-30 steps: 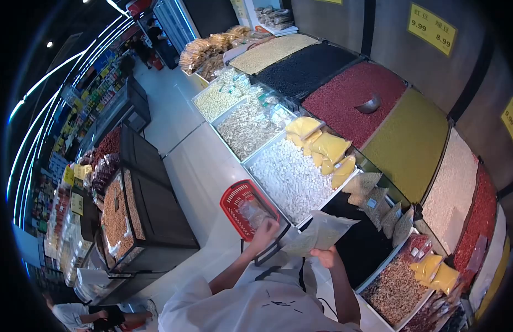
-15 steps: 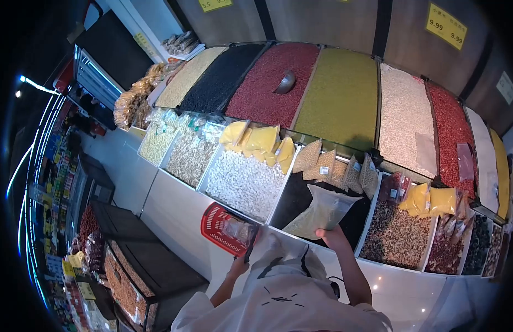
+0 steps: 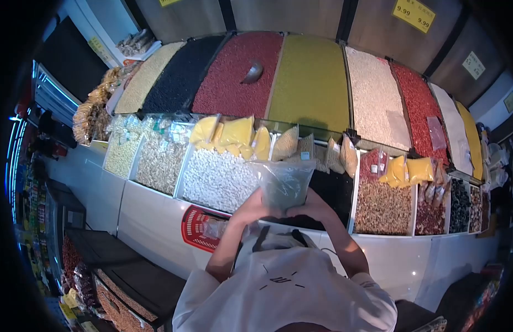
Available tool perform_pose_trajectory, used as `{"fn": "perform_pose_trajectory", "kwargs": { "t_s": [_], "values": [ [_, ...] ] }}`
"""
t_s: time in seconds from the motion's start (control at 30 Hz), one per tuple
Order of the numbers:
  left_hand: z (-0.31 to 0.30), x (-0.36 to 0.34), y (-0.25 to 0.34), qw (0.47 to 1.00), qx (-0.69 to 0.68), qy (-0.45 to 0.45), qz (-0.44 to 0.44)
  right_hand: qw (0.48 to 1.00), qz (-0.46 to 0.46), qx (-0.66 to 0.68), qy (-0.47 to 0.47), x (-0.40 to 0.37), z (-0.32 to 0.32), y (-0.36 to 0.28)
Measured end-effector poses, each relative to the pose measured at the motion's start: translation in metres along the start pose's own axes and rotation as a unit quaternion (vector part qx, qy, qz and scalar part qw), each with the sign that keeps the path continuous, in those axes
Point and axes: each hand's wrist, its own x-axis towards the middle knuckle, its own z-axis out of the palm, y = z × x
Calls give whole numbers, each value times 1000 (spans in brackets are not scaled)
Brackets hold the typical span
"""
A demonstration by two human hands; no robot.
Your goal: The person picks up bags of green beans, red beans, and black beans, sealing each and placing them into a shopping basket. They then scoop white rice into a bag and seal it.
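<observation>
Gripping low on either side, the left hand (image 3: 251, 209) and the right hand (image 3: 313, 209) had a clear bag (image 3: 287, 187) between them, and what a hold it was! Both hands were curled in around its lower part, though the fingertips went out of sight behind and beneath the plastic, so how tightly they closed was impossible to call. The bag stood roughly upright in front of the shirt (image 3: 284, 282), its top edge reaching up before the row of packed grain bags (image 3: 335, 157) and partly covering the dark bin (image 3: 335, 193). Its contents? A greyish-green blur (glare across the plastic didn't help), too murky to name! Just left of it lay the bin of white pieces (image 3: 215, 180), its near right corner lost behind the left hand. Down below, the red basket (image 3: 191, 231) peeked out beside the left forearm, its right end hidden, something in clear wrapping inside but hard to make out. Up top, a metal scoop (image 3: 254, 72) rested on the red beans (image 3: 228, 91), while one yellow sign (image 3: 169, 2) was sliced off by the upper edge!
</observation>
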Motion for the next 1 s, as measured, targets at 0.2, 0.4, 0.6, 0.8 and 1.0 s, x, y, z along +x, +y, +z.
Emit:
{"fn": "perform_pose_trajectory", "kwargs": {
  "t_s": [0.2,0.4,0.6,0.8,1.0],
  "values": [
    [7,39,4,990,-107,70,-62,986,-20,5,168,5,-1,-11],
    [10,47,-6,981,-152,118,-38,979,-4,30,203,12,-2,1],
    [10,59,-9,976,-154,142,-53,978,-23,24,208,22,-16,1],
    [5,76,-17,939,158,289,100,883,-144,-325,305,28,-6,-12],
    [41,66,16,807,531,118,231,956,-79,58,277,40,-1,-3]
  ]
}}
